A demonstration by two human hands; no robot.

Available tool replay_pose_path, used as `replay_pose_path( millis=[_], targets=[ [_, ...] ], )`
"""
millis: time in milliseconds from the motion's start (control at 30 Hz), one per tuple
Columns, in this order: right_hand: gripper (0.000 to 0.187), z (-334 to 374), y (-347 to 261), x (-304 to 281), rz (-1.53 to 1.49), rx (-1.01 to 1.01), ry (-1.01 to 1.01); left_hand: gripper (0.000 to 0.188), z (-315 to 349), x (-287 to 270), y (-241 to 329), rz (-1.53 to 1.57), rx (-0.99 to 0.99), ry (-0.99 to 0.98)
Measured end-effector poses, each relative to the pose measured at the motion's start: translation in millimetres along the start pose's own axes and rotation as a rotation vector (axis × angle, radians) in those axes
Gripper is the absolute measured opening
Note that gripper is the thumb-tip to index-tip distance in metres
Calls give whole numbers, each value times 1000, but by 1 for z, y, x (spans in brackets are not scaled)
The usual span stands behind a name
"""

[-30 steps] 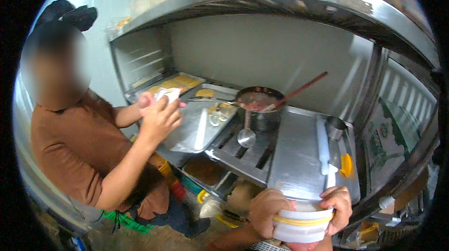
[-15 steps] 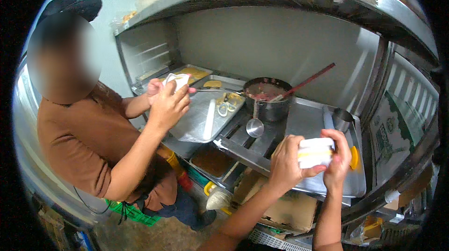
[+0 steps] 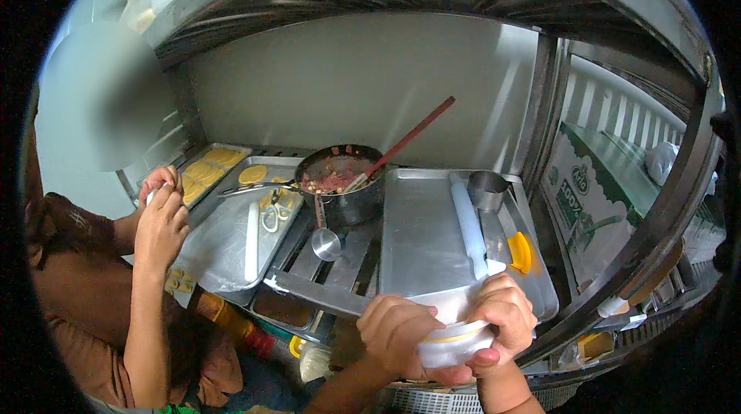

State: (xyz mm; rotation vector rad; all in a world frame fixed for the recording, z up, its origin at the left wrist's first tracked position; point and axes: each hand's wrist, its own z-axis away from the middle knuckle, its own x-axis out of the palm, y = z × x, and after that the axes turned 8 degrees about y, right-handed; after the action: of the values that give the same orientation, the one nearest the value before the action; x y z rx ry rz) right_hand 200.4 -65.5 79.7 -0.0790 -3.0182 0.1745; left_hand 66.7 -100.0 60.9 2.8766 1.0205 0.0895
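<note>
Both my hands grip a white plastic dumpling press (image 3: pixel 455 351) above the front edge of the right-hand tray (image 3: pixel 417 244). My left hand (image 3: pixel 397 334) wraps its left side, and my right hand (image 3: pixel 503 310) clasps the right, thumbs at the near side. A thin yellow band, apparently dough, shows along the press's rim. Behind it a white flap stands raised, so the press looks partly open; its inside is mostly hidden. On the tray lie a pale blue rolling pin (image 3: pixel 465 221), a steel cup (image 3: pixel 488 194) with a handle and a yellow curved tool (image 3: pixel 521 253).
A dark pot (image 3: pixel 347 209) holds reddish filling and a red-handled spatula (image 3: pixel 417 132); a ladle (image 3: pixel 326 244) hangs before it. The left tray (image 3: pixel 208 256) bears a white rolling pin (image 3: pixel 252 240) and dough discs (image 3: pixel 252 175). A co-worker's hands (image 3: pixel 160 217) hold something small and white.
My view has swung right, so the shelf contents sit further left. My hands have come lower and nearer with the press, which now tilts with its flap raised.
</note>
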Motion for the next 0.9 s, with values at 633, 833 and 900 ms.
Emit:
replay_pose_path(
  millis=[633, 833, 900],
  targets=[
    [28, 4, 24, 6, 41, 104, 99, 51, 5, 24, -15, -75, -62, 20],
    [25, 6, 25, 5, 75, 147, 106, 51, 8, 31, -17, -84, -93, 44],
    [25, 8, 26, 5, 87, 154, 107, 49, 7, 31, -18, -85, -98, 43]
  ],
)
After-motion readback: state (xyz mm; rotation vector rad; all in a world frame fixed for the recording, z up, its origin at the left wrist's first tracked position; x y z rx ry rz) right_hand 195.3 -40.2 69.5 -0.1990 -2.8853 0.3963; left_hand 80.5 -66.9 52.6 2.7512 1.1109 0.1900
